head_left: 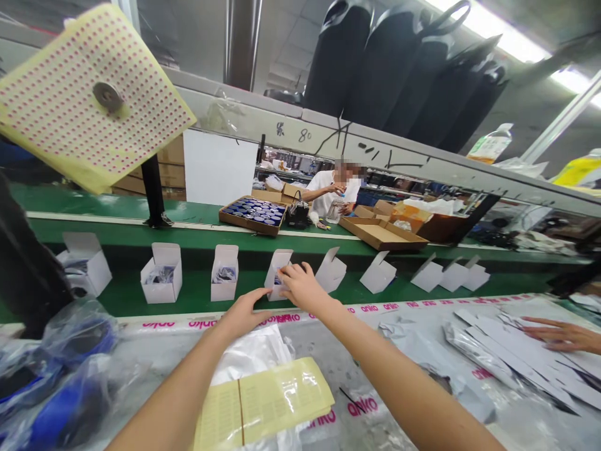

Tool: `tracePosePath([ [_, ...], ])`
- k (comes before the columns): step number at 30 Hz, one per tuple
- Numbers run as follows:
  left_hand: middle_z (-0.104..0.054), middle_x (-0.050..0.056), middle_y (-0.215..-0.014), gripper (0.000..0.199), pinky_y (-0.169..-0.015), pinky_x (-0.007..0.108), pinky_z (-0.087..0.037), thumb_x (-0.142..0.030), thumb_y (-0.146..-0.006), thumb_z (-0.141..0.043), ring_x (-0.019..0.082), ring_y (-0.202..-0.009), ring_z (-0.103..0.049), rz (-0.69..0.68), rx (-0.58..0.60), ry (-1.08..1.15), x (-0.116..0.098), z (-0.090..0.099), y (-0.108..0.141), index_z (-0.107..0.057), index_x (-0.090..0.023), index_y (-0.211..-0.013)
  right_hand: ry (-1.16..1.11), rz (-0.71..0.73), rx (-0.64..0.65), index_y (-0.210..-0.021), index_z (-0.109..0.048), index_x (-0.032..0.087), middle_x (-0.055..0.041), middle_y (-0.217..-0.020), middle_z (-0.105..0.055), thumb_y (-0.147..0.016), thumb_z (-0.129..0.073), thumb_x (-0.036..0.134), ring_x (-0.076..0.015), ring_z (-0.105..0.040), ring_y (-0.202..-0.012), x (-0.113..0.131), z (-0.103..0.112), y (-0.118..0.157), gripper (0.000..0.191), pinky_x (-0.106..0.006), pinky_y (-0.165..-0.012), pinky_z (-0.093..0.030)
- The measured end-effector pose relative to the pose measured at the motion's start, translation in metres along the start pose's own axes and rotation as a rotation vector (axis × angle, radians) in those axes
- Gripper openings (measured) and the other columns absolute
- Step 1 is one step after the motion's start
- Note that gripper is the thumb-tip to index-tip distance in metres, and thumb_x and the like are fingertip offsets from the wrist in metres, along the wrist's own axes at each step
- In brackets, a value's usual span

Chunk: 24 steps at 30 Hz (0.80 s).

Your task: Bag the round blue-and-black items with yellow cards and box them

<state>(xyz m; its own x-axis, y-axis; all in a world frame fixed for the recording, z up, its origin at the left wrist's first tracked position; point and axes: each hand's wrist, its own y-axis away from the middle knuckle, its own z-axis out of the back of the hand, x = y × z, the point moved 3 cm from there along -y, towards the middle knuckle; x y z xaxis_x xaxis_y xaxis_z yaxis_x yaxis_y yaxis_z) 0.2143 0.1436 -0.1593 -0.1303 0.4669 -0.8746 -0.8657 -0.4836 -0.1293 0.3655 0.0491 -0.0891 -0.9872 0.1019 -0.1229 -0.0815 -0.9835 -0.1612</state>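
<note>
A small open white box (278, 263) stands on the green conveyor (197, 250) in front of me. Over its opening is my right hand (300, 287), its fingers bent down to the box and what lies inside. My left hand (245, 313) reaches to the lower left side of the same box, thumb and fingers apart. Another open box (224, 288) with a wrapped item in it stands just left, and a further box (331, 274) is to the right. Yellow sticker sheets (267, 401) lie on the table below my hands.
More white boxes (161, 285) line the conveyor. Blue bagged items (70, 388) lie at left. Another person's hand (563, 335) rests by white sheets (526, 357) at right. A person (328, 194) works behind a tray of blue discs (253, 213). A sticker sheet (94, 81) hangs upper left.
</note>
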Motion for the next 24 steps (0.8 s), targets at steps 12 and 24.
tracePosePath([
  [12, -0.068, 0.015, -0.132, 0.054, -0.117, 0.048, -0.041, -0.037, -0.070, -0.071, 0.032, -0.126, -0.061, 0.001, -0.127, 0.286, 0.017, 0.003, -0.012, -0.069, -0.013, -0.119, 0.108, -0.080, -0.073, -0.120, -0.061, 0.015, -0.0133, -0.121, -0.065, -0.083, -0.074, 0.050, -0.0318, -0.053, -0.117, 0.021, -0.019, -0.015, 0.053, -0.051, -0.097, -0.047],
  [24, -0.075, 0.015, -0.104, 0.046, -0.102, 0.045, -0.052, -0.032, -0.061, -0.083, 0.027, -0.102, -0.070, 0.075, -0.284, 0.645, 0.015, 0.015, -0.009, -0.071, -0.012, -0.100, 0.143, -0.150, -0.224, -0.133, -0.055, 0.011, -0.0170, -0.123, -0.061, -0.086, -0.070, 0.039, -0.0314, -0.055, -0.111, 0.038, -0.045, -0.012, 0.057, -0.041, -0.086, -0.054],
])
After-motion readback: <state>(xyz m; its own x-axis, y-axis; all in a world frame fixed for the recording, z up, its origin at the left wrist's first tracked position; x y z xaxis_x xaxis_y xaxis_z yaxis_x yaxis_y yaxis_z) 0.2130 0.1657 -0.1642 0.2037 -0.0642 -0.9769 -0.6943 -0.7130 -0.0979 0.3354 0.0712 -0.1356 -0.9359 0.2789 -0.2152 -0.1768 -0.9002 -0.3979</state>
